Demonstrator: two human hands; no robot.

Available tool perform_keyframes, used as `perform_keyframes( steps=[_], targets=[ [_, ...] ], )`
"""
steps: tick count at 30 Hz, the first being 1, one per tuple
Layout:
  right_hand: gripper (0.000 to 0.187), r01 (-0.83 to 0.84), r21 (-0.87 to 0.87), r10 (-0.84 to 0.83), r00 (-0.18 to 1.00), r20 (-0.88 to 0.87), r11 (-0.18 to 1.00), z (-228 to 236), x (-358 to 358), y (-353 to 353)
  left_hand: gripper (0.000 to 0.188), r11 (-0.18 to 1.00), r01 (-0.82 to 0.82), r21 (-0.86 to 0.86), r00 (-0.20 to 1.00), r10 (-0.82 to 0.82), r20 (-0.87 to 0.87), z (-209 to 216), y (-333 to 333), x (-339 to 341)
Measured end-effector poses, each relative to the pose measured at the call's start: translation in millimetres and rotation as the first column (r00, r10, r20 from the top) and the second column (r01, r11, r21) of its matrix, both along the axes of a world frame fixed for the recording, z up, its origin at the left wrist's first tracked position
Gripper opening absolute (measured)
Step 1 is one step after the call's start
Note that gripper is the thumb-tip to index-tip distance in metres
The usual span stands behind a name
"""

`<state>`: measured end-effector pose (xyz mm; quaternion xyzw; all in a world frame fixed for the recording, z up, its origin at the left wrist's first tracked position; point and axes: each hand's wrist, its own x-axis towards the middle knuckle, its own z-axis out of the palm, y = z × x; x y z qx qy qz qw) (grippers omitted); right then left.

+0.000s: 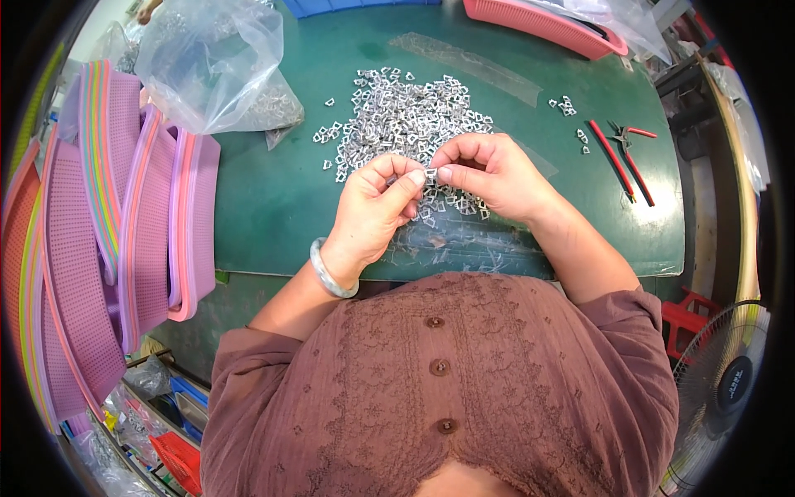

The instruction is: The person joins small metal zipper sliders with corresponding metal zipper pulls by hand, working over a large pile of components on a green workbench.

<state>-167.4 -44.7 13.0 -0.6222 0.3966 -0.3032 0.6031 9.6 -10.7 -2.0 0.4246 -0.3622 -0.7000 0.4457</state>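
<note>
Over the near edge of a pile of small silvery metal frames (406,116), my two hands meet. Thumb and fingers of my left hand (377,199) pinch one end of a small metal frame (431,173). The other end of that piece is between the thumb and bent fingers of my right hand (489,170). Each piece in the heap looks like a little open loop. Several loose ones lie just left of it, and a few metal frames (566,105) sit apart at the right. A pale bracelet (333,269) circles my left wrist.
On the green table (273,199), small red-handled pliers (625,142) lie beside a thin red stick-like tool (611,161). A transparent plastic bag (211,70) and stacked purple baskets (87,257) stand left. Far back is a pink basket (546,29); a fan (729,389) is lower right.
</note>
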Motion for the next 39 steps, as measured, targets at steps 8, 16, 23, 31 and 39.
perform_keyframes(
  steps=[8, 16, 23, 31, 39],
  targets=[
    [0.011, 0.022, -0.016, -0.022, 0.999, 0.035, 1.0, 0, 1, 0, 0.005, 0.996, -0.02, -0.089, 0.999, 0.023, 0.039, 0, 1, 0],
    [0.009, -0.001, -0.043, 0.003, 0.999, 0.043, 0.999, -3, 0, -1, 0.005, 0.996, -0.016, -0.092, 0.999, 0.02, 0.039, 0, 1, -1],
    [0.01, 0.1, -0.132, -0.106, 0.994, -0.037, 0.986, -2, -5, -7, 0.004, 0.999, -0.012, 0.052, 0.977, 0.022, -0.21, 0, -1, 5],
    [0.012, -0.241, -0.721, -0.134, 0.897, -0.421, 0.65, -7, -7, -8, 0.012, 0.995, -0.002, 0.102, 0.925, 0.041, -0.377, -5, -5, 13],
    [0.007, -0.315, -0.744, -0.146, 0.864, -0.482, 0.589, -16, -4, -9, 0.012, 0.992, 0.038, 0.122, 0.957, -0.001, -0.288, -6, -4, 12]
  ],
)
